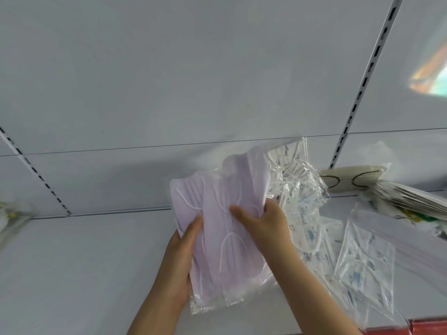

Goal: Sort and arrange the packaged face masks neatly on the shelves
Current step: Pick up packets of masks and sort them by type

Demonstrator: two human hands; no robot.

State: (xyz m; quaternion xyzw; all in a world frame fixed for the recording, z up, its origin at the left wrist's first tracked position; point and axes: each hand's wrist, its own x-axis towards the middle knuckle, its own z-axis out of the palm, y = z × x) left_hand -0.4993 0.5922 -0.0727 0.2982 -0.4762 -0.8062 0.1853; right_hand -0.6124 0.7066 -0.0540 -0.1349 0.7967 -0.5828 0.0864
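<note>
Currently, lilac mask packs [225, 238] are held above the white shelf [84, 262], gripped by the left hand [183, 259] and pinched by the right hand [263, 223], beside printed mask packs [362, 259].

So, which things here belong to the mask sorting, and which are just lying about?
Job:
- clear-wrapped lilac mask packs, held by left hand and right hand
- clear packs of white printed masks
- cream masks with dark ear loops
- white shelf

Lying about:
- red strip
</note>
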